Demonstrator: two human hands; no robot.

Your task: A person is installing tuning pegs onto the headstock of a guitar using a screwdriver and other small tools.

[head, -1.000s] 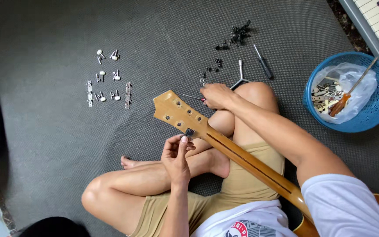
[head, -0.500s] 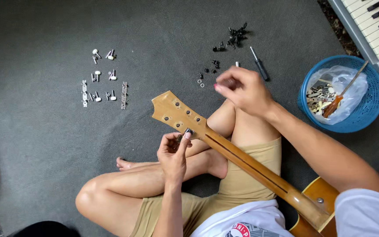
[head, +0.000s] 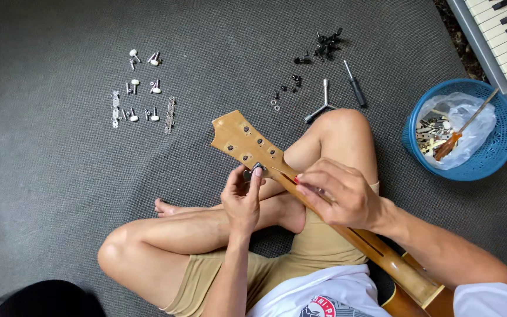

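Observation:
A tan wooden guitar headstock (head: 237, 138) points up-left, and its neck runs across my folded legs toward the lower right. My left hand (head: 242, 202) pinches a small metal tuning peg (head: 257, 168) against the headstock's lower edge. On the neck just right of it, my right hand (head: 340, 195) grips a thin screwdriver (head: 284, 174) with a red handle. Its tip points toward the peg.
On the grey carpet lie rows of white-knobbed tuning pegs and metal plates (head: 142, 94), black screws (head: 323, 46), washers (head: 275, 104), a black screwdriver (head: 356, 89) and a three-armed wrench (head: 322, 107). A blue basket (head: 491, 161) holds a plastic bag, parts and an orange-handled tool. A keyboard (head: 503, 32) sits at the top right.
My right hand has lifted from the small parts on the carpet by my knee and come back to the neck, now holding the thin screwdriver. My left hand stayed at the headstock.

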